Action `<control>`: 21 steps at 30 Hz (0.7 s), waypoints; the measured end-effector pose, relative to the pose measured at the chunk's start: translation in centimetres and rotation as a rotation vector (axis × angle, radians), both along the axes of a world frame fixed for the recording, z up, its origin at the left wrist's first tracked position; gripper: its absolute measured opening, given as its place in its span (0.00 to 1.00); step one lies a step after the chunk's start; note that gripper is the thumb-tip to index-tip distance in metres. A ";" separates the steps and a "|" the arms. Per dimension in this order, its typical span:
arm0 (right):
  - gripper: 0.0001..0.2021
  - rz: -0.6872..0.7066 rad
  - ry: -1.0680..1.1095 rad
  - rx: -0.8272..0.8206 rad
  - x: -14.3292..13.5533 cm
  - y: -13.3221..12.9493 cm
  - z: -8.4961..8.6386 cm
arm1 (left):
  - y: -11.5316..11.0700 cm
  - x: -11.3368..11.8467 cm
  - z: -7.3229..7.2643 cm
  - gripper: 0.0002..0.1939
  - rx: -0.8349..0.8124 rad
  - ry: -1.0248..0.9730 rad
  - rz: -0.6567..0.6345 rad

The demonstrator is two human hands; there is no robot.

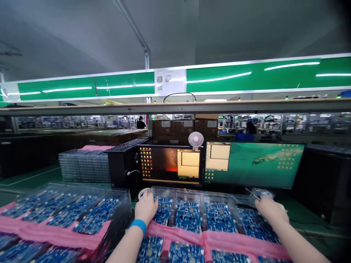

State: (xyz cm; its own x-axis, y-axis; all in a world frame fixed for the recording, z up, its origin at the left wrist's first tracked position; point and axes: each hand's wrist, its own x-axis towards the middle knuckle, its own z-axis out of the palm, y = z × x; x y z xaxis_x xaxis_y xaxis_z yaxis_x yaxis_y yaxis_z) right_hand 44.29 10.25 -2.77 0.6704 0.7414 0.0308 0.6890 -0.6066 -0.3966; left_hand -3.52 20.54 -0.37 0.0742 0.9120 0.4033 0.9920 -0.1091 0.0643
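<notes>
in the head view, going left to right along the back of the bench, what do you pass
Tall stack of clear plastic trays → black computer tower → small monitor with dark orange wallpaper → small white desk fan → wide monitor with teal wallpaper.

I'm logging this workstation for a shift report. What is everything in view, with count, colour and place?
clear tray: one, transparent, front centre, under both hands
circuit boards: many, blue, in tray pockets
pink sheet: one, pink, beneath the front tray
second tray: one, clear, holding blue boards, front left
tray stack: one, clear, pink on top, left rear
monitors: two, lit, behind the tray
small fan: one, white, above the monitors
wristband: one, blue, left wrist
left hand: on the tray's left end
right hand: on the tray's right end
</notes>
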 end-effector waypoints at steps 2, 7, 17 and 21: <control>0.12 0.032 0.017 -0.016 -0.1 0.2 -0.3 | 0.2 0.1 0.0 0.16 0.012 0.018 0.013; 0.11 0.055 0.028 -0.027 0.6 0.2 -0.4 | 0.3 0.4 -0.2 0.16 0.039 0.028 0.022; 0.19 0.011 0.129 -0.062 2.1 -0.5 -0.7 | -0.3 0.5 -0.1 0.16 0.011 0.059 0.009; 0.19 0.010 0.138 -0.040 2.2 -0.7 -0.7 | -0.3 0.6 0.0 0.16 0.001 0.058 0.015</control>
State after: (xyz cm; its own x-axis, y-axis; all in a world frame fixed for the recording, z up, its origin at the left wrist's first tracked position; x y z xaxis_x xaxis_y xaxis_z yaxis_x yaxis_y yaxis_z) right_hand 46.47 9.56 -3.52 0.6592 0.7465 -0.0906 0.6355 -0.6174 -0.4636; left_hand -2.92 20.21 -0.35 0.0838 0.9127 0.4000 0.9955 -0.0944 0.0069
